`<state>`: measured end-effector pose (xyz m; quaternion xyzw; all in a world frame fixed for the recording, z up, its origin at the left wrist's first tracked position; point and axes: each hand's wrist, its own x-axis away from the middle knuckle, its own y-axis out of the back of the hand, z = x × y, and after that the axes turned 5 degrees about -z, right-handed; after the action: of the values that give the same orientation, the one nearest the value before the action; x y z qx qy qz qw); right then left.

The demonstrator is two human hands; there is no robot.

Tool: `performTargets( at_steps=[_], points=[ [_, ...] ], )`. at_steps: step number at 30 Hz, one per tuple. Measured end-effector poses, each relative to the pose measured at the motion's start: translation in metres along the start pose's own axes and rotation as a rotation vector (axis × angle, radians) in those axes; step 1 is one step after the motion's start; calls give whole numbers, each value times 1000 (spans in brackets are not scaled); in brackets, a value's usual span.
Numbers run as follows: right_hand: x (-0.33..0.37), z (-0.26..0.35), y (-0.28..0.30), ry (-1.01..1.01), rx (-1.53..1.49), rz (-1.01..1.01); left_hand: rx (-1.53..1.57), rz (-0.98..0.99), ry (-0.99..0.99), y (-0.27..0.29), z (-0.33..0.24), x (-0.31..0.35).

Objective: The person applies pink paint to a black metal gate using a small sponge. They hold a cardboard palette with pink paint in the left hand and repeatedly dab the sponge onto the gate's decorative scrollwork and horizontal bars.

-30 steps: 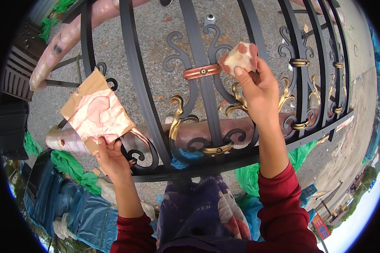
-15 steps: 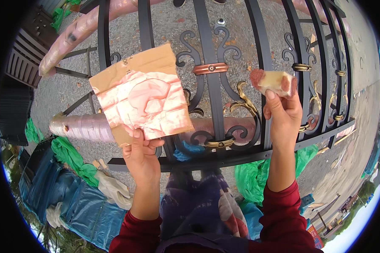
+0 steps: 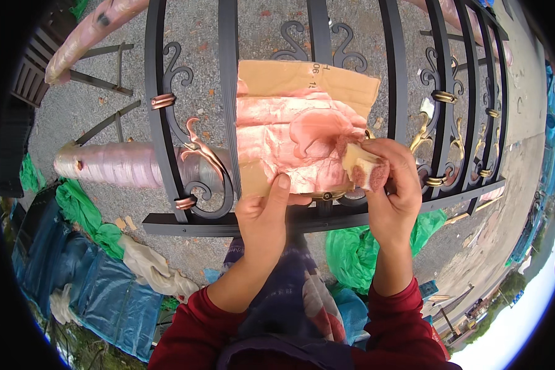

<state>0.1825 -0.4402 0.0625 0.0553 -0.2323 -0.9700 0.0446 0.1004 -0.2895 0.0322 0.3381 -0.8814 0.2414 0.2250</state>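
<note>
My left hand (image 3: pixel 262 216) grips the lower edge of a torn piece of cardboard (image 3: pixel 345 81), thumb on top. Shiny copper-pink paint (image 3: pixel 311 129) coats most of the cardboard, with a thicker wet pool in the middle. Between the thumb and fingers of my right hand (image 3: pixel 401 188) is a cream sponge (image 3: pixel 359 161) with pinkish-brown stained ends. Its far end touches the paint by the pool's right side. Beneath both hands lies a black metal railing panel (image 3: pixel 228 55) with scrollwork. Copper colour covers a collar (image 3: pixel 163 101) and a leaf scroll (image 3: pixel 198 150) at left; gold collars (image 3: pixel 443 97) show at right.
Plastic-wrapped rolls (image 3: pixel 114 165) lie under the panel. Green plastic sheeting (image 3: pixel 354 250) is bunched near my legs, more at left. Blue-wrapped goods (image 3: pixel 92 290) and a whitish cloth (image 3: pixel 148 265) are at lower left. Gravelly ground (image 3: pixel 259 31) shows between the bars.
The cardboard has moved right and tilted the other way. My right hand has come down and left, bringing the sponge onto the paint. The view has shifted over the panel.
</note>
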Motion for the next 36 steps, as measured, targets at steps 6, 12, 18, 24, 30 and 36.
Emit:
performTargets(
  at_steps=[6, 12, 18, 24, 30, 36],
  points=[
    [5, 11, -20, 64, 114, -82, -23, 32, -24, 14, -7, -1],
    [18, 33, -37, 42, 199, 62, -24, 34, -18, 26, -15, -4],
    [21, 45, -46, -143, 119, 19, -34, 56, -13, 41, -17, -2],
    [30, 41, -38, -99, 180, 195, 6, -34, -23, 56, -22, -5],
    [13, -6, 7, -276, -43, -81, 84, -134, -103, 96, -25, -17],
    [-52, -60, 13, -181, 93, -41, 53, -287, -282, 152, -29, -20]
  ],
)
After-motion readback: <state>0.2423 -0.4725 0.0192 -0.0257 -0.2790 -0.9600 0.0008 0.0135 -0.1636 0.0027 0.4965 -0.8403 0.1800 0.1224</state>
